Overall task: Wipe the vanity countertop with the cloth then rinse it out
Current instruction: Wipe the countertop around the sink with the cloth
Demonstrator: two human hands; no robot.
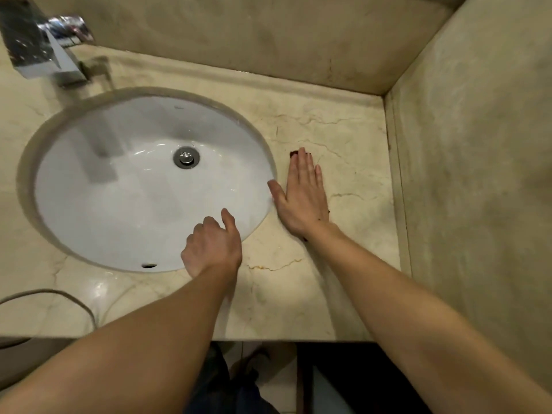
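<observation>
Pressing flat, right hand (301,194) pins dark cloth (294,153) to countertop (352,162).

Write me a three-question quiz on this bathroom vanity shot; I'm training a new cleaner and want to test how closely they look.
1. True or false: the right hand lies flat, fingers extended, on the beige marble countertop to the right of the white oval sink basin.
2. Where does the dark red cloth show? A) draped over the chrome faucet B) peeking out from under the right hand C) inside the basin
3. Fill in: the left hand is over the basin's near ____.

Key: 1 true; 2 B; 3 rim.
</observation>
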